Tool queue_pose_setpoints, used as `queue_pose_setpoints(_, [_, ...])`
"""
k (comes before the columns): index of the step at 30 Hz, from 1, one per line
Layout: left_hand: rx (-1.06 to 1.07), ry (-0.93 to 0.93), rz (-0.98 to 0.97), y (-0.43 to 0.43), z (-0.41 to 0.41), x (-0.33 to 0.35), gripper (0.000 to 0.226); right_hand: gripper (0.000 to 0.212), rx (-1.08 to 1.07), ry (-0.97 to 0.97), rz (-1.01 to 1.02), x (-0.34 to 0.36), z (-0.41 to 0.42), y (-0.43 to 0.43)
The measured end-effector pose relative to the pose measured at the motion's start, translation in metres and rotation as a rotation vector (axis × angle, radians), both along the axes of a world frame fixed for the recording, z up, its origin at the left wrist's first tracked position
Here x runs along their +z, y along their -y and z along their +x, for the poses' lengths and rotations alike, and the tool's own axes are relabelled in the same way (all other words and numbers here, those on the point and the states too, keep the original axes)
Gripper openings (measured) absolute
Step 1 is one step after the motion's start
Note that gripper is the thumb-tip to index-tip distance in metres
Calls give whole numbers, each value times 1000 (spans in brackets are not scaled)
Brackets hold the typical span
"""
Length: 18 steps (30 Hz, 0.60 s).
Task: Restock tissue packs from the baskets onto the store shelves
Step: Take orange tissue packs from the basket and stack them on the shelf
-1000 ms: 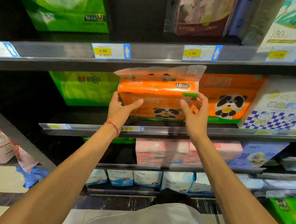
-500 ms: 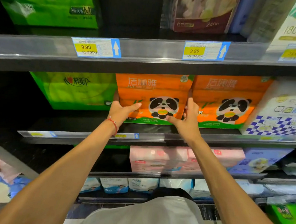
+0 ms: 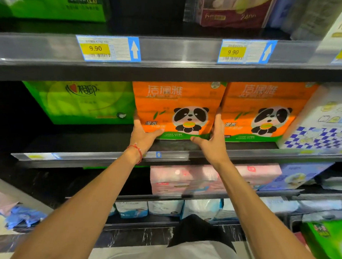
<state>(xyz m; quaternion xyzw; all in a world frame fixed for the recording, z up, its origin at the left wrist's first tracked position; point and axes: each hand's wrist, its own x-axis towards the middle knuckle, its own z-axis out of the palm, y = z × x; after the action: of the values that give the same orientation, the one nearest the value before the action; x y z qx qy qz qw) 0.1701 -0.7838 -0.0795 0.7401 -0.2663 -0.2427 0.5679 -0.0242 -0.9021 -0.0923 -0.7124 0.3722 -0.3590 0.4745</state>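
- Presently, both grips hold the orange film-wrapped tissue pack with a panda print (image 3: 177, 107). It stands upright and face out on the black middle shelf (image 3: 85, 142).
- Left grip (image 3: 146, 132): fingers run up the pack's 9 o'clock side, with the thumb laid across its lower front.
- Right grip (image 3: 213, 138): fingers are slipped in at the pack's 3 o'clock side, with the thumb at the bottom front edge. The pack is squeezed between the two grips.
- Neighbours: a matching orange panda pack (image 3: 267, 111) touches at 3 o'clock, and a green film-wrapped pack (image 3: 81, 102) sits just beside at 9 o'clock.
- Risk: the right fingers are wedged between the two orange packs. Pulling them out could drag either pack forward or skew it.
- Risk: the pack's top sits close under the grey price rail (image 3: 170, 53) at 12 o'clock, so any lift could snag the soft film.
- Risk: if the base is not yet flat, letting go could tip the pack forward.
- Change: a second ago the pack was tipped, top flap toward the camera, in front of the shelf. It now stands square beside its twin, with both thumbs down at its bottom edge.
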Motion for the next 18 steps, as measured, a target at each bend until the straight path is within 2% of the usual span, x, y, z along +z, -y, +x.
queue_pose_setpoints(4, [26, 56, 60, -2, 8, 1, 80, 108, -52, 18, -33, 2, -1, -2])
queue_pose_setpoints(8, [29, 124, 134, -6, 4, 4, 72, 112, -66, 17, -39, 12, -11, -14])
queue_pose_setpoints(12, [60, 186, 215, -6, 1, 11, 59, 102, -123, 49, -44, 15, -10, -15])
queue_pose_setpoints(14, [60, 198, 243, -6, 0, 11, 60, 99, -135, 38, -42, 10, -8, -13])
queue_pose_setpoints(18, [24, 158, 232, -4, -1, 11, 74, 100, -115, -10, -88, 9, -8, -20])
